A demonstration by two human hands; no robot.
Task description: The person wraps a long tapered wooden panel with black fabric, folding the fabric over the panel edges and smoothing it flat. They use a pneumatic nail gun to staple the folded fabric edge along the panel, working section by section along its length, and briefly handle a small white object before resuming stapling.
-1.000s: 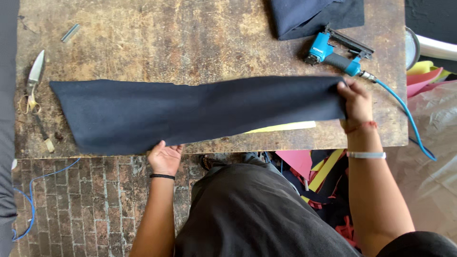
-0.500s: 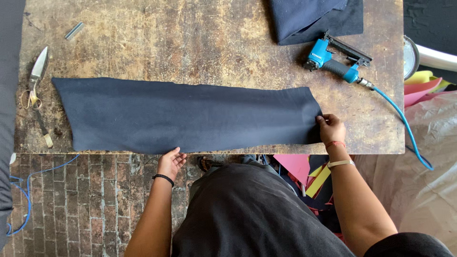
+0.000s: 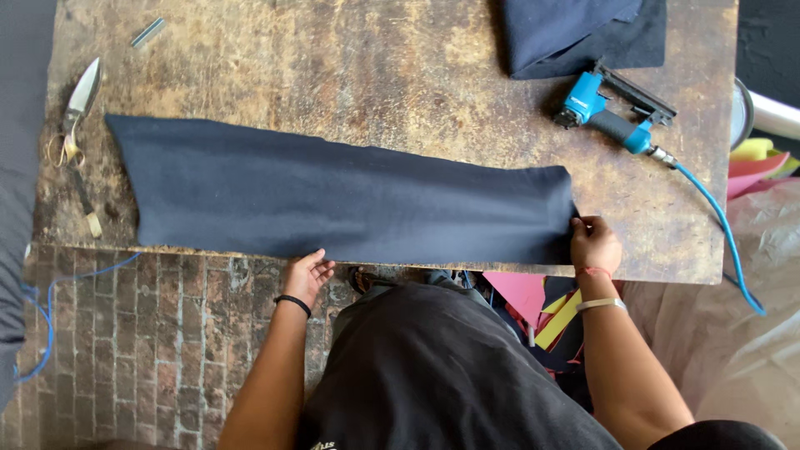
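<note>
My right hand [image 3: 594, 243] pinches the right end of a long strip of dark navy fabric [image 3: 342, 198], fingers closed on its corner, while my left hand [image 3: 306, 275] cups the near edge from below the table's rim, fingers curled loosely against the cloth. The strip lies flat and smooth across the worn wooden table [image 3: 375, 75], reaching nearly from side to side. Beyond it sit a blue pneumatic stapler [image 3: 612, 112] with its blue hose [image 3: 721, 237], a folded dark cloth [image 3: 575, 33], and scissors [image 3: 75, 112] at the left end
</note>
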